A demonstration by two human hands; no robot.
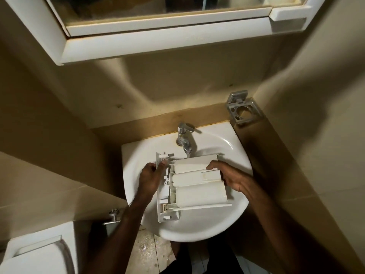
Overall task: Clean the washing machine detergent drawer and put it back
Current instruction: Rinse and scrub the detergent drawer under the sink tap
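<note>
The white detergent drawer (199, 191) lies upside down over the white basin (199, 226), its three rounded compartment undersides facing up and its front panel to the left. My left hand (151, 177) grips that front panel near its top end, thumb on the inner side. My right hand (230, 175) holds the drawer's rear end, fingers curled over the back edge. A chrome tap (183, 136) stands behind the drawer, and a thin stream of water falls from its spout onto the drawer's far edge.
A metal toothbrush holder (242, 108) is fixed in the right corner. A mirrored cabinet (158, 26) hangs overhead. A white toilet cistern (37, 254) sits at lower left with a chrome valve (113, 216) beside it. Walls close in on both sides.
</note>
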